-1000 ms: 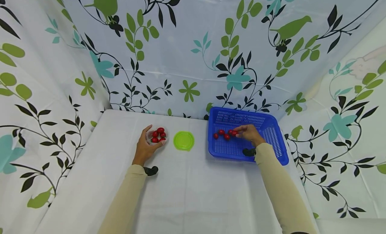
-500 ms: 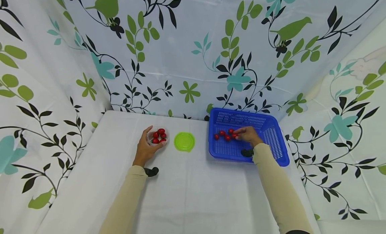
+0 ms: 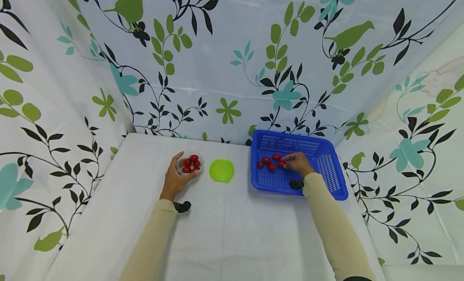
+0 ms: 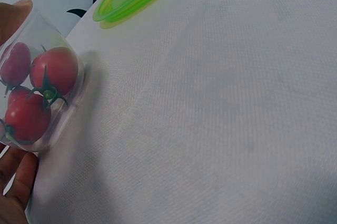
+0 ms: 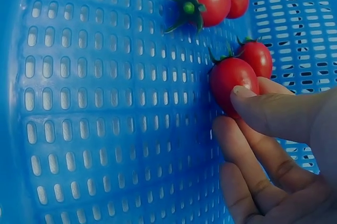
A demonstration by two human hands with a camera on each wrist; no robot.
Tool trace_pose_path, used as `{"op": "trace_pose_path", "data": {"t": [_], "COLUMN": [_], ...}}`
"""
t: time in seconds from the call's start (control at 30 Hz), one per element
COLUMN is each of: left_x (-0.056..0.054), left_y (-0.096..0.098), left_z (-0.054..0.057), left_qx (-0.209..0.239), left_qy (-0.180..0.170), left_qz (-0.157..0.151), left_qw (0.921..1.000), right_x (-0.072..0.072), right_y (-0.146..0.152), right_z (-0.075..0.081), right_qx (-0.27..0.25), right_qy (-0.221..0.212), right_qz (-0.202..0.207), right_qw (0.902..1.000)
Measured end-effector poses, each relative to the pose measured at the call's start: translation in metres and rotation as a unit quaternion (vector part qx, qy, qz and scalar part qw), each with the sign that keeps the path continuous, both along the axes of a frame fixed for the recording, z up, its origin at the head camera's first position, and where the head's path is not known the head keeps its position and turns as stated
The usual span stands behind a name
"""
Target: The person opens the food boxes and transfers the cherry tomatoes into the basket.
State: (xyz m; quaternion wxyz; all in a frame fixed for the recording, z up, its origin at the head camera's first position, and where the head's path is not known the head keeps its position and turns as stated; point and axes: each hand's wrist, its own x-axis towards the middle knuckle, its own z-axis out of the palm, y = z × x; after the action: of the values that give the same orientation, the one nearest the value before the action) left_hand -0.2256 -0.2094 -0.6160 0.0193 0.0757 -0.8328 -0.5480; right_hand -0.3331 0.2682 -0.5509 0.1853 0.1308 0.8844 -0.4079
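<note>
My left hand [image 3: 175, 181] curls around a small clear plastic cup [image 4: 43, 30] standing on the white tabletop. Several red cherry tomatoes [image 4: 29, 118] with green stems lie inside it. At the right, my right hand [image 3: 299, 163] reaches into a blue perforated plastic basket [image 3: 277, 188]. Between thumb and fingers it pinches one cherry tomato [image 5: 230, 83], low over the basket floor. Another tomato [image 5: 257, 59] sits right behind that one, and several more lie loose to the left of the hand in the head view.
A bright green plastic lid [image 3: 222, 170] lies flat on the white-covered table [image 3: 232, 232], between cup and basket. Patterned cloth [image 3: 217, 71] with leaves and birds hangs behind the table and at both sides.
My right hand has stayed at nearly the same spot, and the tomatoes beside it have shifted slightly. The left hand and cup hold still.
</note>
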Motion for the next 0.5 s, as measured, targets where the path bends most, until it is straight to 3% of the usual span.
{"op": "trace_pose_path", "data": {"t": [0.5], "left_x": [0.001], "left_y": [0.001], "left_z": [0.001], "left_qx": [0.001], "left_qy": [0.0], "left_qz": [0.0], "left_qw": [1.0], "right_x": [0.005], "right_y": [0.003], "right_z": [0.012], "right_qx": [0.012], "right_qy": [0.064], "right_qz": [0.018], "right_qw": [0.9977]}}
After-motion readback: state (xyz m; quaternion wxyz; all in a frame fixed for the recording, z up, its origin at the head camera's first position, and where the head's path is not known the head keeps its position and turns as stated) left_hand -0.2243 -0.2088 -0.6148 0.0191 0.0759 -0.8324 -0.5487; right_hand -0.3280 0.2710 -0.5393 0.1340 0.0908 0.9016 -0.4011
